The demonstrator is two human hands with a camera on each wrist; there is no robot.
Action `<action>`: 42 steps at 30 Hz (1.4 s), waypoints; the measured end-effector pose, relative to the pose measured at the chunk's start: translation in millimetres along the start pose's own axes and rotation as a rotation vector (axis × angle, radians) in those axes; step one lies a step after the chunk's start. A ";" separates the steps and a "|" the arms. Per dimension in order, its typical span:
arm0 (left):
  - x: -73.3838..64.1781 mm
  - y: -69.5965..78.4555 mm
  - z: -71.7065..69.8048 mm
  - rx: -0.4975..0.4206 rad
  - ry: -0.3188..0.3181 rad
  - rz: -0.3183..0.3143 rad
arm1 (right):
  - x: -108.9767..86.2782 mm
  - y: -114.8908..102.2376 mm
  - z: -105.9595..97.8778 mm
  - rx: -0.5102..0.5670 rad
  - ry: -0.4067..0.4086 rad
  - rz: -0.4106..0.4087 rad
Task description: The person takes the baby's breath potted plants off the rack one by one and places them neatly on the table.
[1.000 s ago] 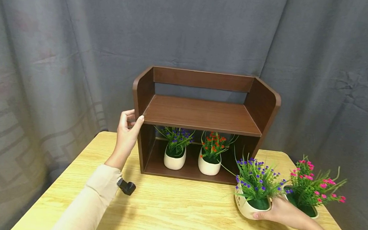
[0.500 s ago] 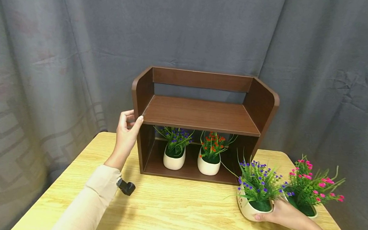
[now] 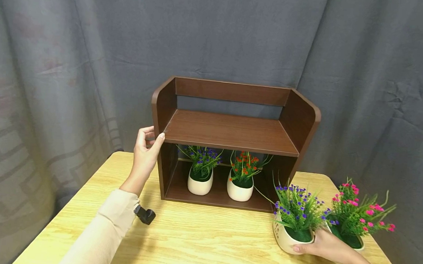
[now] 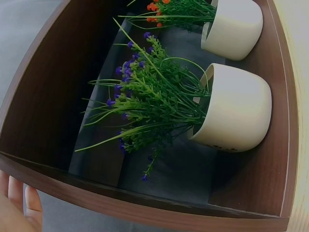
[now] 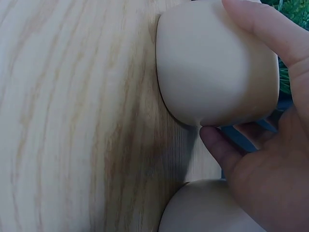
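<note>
My left hand grips the left side panel of a dark brown two-tier shelf, its thumb on the front edge and its fingers around the outer side. My right hand holds a cream pot of artificial purple flowers on the table, right of the shelf. In the right wrist view the thumb lies over this pot and the fingertips touch its side. Just right of it stands a pot with pink flowers, partly hidden by my right hand.
On the lower tier stand a purple-flowered pot and an orange-red-flowered pot. The wooden table has rounded back corners. Grey curtains hang behind. A small black device is strapped to my left wrist.
The held purple-flowered pot has shifted slightly right and turned a little, so more of its dark lettering shows. My left hand keeps its grip on the shelf.
</note>
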State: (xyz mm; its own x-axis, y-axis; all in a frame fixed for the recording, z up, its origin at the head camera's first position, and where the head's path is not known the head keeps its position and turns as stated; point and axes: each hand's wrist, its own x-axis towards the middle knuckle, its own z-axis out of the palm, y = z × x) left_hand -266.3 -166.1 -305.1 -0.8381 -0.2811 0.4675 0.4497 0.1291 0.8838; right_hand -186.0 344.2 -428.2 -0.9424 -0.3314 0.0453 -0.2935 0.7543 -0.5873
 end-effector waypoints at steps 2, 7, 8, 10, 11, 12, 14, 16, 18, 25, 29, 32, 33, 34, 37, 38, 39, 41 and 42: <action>0.2 0.1 0.1 0.001 -0.001 0.002 | 0.2 1.2 0.6 -0.018 0.024 -0.018; 0.0 -0.1 -0.3 0.004 0.002 0.004 | 1.5 3.4 2.0 -0.067 0.072 -0.054; -0.1 -0.1 -0.4 0.006 0.002 0.004 | 1.3 3.4 2.0 -0.067 0.065 -0.048; -0.1 -0.2 -0.4 0.008 0.002 0.005 | 0.8 3.1 2.1 -0.065 0.053 -0.029; -0.2 -0.2 -0.4 0.009 0.002 0.005 | 0.4 2.9 2.1 -0.062 0.046 -0.021; -0.3 -0.1 -0.3 0.010 0.001 0.005 | 0.2 2.5 2.1 -0.053 0.038 -0.015; -0.4 0.1 0.0 0.010 0.002 0.004 | -0.5 2.3 1.8 -0.049 0.034 -0.009; -0.4 0.0 0.2 0.009 0.002 0.004 | -1.1 2.0 1.2 -0.036 0.029 -0.010; -0.3 -0.2 0.3 0.009 0.001 0.006 | -1.6 1.2 -0.1 -0.019 0.023 -0.014; -0.6 0.6 0.2 0.008 0.014 0.019 | -2.8 -1.8 -8.4 0.147 -0.104 0.110; -0.3 -0.2 0.2 0.009 0.014 0.025 | -2.8 -3.8 -14.9 0.123 -0.135 0.148; 3.1 -7.6 0.1 0.007 0.016 0.015 | -2.7 -6.8 -20.4 0.082 -0.127 0.166; 4.9 -11.4 -0.1 0.004 0.017 0.011 | -2.6 -8.0 -21.8 0.070 -0.115 0.155; 6.8 -16.0 -0.6 0.003 0.019 0.011 | -2.6 -9.0 -22.9 0.058 -0.102 0.135; 12.2 -29.9 -2.0 -0.004 0.024 0.025 | -2.5 -12.1 -24.8 0.016 -0.063 0.087; 11.7 -28.8 -2.0 -0.003 0.023 0.025 | -2.9 -12.5 -25.7 0.011 -0.047 0.069; 10.6 -26.1 -1.8 -0.001 0.022 0.030 | -3.1 -13.4 -26.9 0.003 -0.037 0.077; 10.2 -24.7 -1.5 0.002 0.022 0.031 | -2.6 -15.4 -30.2 0.002 -0.023 0.119; 9.9 -24.1 -1.5 0.002 0.022 0.029 | -2.3 -16.1 -31.6 0.013 -0.014 0.135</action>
State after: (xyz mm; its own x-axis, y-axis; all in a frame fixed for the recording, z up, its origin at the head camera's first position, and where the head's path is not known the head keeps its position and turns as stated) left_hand -285.0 -173.4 -321.8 -0.8177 -0.2983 0.4923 0.4729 0.1394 0.8700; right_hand -184.3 350.8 -393.3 -0.9709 -0.2349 -0.0460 -0.1616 0.7853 -0.5977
